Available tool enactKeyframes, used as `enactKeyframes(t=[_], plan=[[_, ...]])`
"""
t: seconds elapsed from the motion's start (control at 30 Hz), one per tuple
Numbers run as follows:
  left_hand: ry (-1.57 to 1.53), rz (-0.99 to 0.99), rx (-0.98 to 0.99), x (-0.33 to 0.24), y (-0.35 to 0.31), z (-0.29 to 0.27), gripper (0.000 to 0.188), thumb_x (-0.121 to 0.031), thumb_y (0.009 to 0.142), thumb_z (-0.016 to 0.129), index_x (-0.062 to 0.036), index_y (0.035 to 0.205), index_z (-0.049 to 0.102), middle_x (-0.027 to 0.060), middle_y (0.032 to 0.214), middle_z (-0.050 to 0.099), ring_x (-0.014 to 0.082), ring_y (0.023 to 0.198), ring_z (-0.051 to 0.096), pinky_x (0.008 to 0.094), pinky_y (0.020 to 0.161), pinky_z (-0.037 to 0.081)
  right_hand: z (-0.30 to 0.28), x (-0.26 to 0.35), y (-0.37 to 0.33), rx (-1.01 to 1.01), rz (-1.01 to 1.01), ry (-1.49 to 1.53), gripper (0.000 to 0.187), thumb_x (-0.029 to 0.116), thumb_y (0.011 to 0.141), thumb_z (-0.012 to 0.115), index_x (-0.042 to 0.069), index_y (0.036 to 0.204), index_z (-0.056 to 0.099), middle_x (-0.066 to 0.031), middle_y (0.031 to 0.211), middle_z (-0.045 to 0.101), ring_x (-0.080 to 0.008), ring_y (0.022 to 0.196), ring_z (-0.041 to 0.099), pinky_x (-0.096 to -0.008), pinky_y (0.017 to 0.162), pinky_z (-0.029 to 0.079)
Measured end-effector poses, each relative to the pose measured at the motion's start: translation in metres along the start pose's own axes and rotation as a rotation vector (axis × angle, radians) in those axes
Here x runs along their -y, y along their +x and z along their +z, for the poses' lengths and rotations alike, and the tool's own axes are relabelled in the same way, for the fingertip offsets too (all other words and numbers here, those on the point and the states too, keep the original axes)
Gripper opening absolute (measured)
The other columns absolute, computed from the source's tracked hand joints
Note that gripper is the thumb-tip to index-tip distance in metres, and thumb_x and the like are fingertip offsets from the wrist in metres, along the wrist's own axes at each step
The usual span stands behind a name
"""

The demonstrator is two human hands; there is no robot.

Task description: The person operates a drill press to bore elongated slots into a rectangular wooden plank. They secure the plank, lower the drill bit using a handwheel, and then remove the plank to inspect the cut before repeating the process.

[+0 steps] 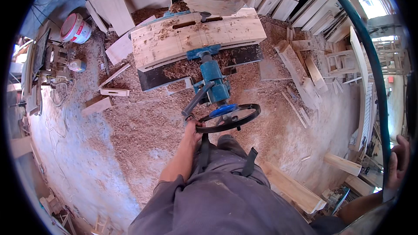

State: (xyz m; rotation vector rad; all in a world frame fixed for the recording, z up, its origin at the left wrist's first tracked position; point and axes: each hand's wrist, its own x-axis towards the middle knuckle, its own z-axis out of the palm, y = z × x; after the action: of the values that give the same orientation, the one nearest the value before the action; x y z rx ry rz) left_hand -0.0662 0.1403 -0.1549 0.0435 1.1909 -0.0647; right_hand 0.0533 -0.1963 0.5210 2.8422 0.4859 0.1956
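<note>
My left hand [193, 127] is closed at the left side of a black-rimmed handwheel [249, 119] in front of my body. Just above that hand ends a grey lever [198, 99], slanting down from a blue machine column [212, 76]. Behind the column lies a pale wooden board [165, 42] on the machine table, with a long slot cut in it and shavings scattered on top. At the far right, my right hand [397, 163] has its fingers curled by the lower part of a long dark green bar [378, 61]; the picture's rim partly hides its grip.
Wood shavings [148, 135] cover much of the floor. Planks [300, 74] lie right of the machine, and boards [278, 0] are stacked behind it. A white-and-red bucket [80, 30] stands far left. A thick timber [296, 187] lies beside me on the right.
</note>
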Motion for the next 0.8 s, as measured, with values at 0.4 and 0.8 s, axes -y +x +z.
enactKeyframes(t=[0.4,0.8], plan=[[0.048,0.008,0.005,-0.006,0.004,-0.009,0.057,0.016,0.070,0.038,-0.0191,0.115,0.042,0.0148,0.088,0.043,0.0268,0.059,0.051,0.0360,0.048,0.046,0.034,0.007,-0.012,0.052,0.083,0.075,0.042,0.032,0.094,0.057,0.012,0.130,0.053,-0.0076,0.087,0.057,-0.0141,0.078,0.058,-0.0263,0.077,0.047],[0.064,0.014,-0.043,-0.004,-0.011,0.004,0.058,0.015,0.071,0.038,-0.0192,0.118,0.039,0.0185,0.088,0.044,0.0273,0.060,0.052,0.0345,0.047,0.046,0.092,0.051,-0.021,0.044,0.230,0.468,0.035,0.011,0.086,0.060,0.005,0.121,0.059,-0.0060,0.087,0.059,-0.0116,0.075,0.055,-0.0241,0.066,0.043]])
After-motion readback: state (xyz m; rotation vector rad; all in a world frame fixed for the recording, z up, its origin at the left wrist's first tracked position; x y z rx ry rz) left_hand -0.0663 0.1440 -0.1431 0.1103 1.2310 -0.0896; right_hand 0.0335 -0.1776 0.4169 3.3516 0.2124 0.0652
